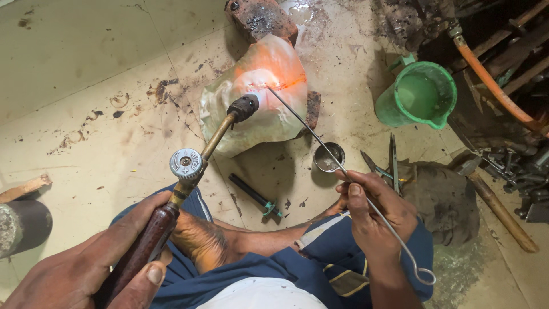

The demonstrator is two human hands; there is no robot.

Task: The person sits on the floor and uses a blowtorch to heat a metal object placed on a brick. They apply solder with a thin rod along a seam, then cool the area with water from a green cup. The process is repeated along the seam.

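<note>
On the floor, a pale block [269, 97] is glowing orange beneath the torch [194, 166]. The left hand [86, 269] is clamping its grip around the torch's dark handle, while the right hand [374, 220] is pinching a thin wire rod [320, 143] whose tip is touching the glowing strip. A small metal cup [329, 157] is sitting near the rod, a green jug [417, 94] well apart.

The slab [260, 97] is pale greenish-white with an orange glow. The jug [420, 94] is green, the torch [194, 171] brass with a dark red-brown handle.
</note>
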